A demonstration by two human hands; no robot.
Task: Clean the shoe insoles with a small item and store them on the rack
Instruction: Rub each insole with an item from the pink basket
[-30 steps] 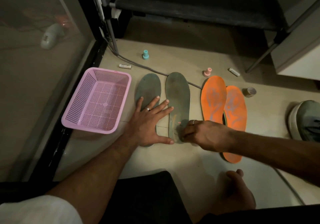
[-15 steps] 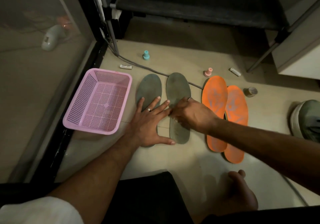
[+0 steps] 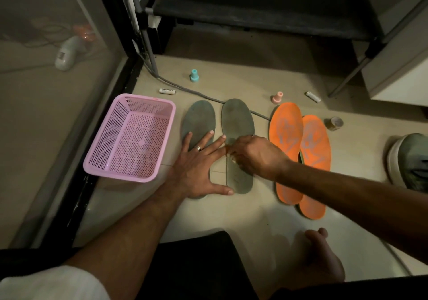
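Two grey insoles lie side by side on the tiled floor, the left grey insole (image 3: pixel 200 120) and the right grey insole (image 3: pixel 237 123). My left hand (image 3: pixel 196 170) lies flat with fingers spread over the left one, its thumb touching the right one's heel. My right hand (image 3: pixel 252 153) is curled over the middle of the right grey insole, pinching a small item that is mostly hidden under the fingers. Two orange insoles (image 3: pixel 287 142) overlap further right. The dark shoe rack (image 3: pixel 254 5) stands at the back.
A pink mesh basket (image 3: pixel 111 163) sits left of the insoles. A teal cap (image 3: pixel 194 75), a pink cap (image 3: pixel 277 96), two small white tubes (image 3: pixel 167 91), a small jar (image 3: pixel 333 123) and a grey cable (image 3: pixel 185 89) lie on the floor. A grey shoe (image 3: pixel 410 160) is at right, my bare foot (image 3: pixel 317 253) below.
My right hand has moved from the heel of the right grey insole up to its middle. My left hand has stayed flat on the left insole.
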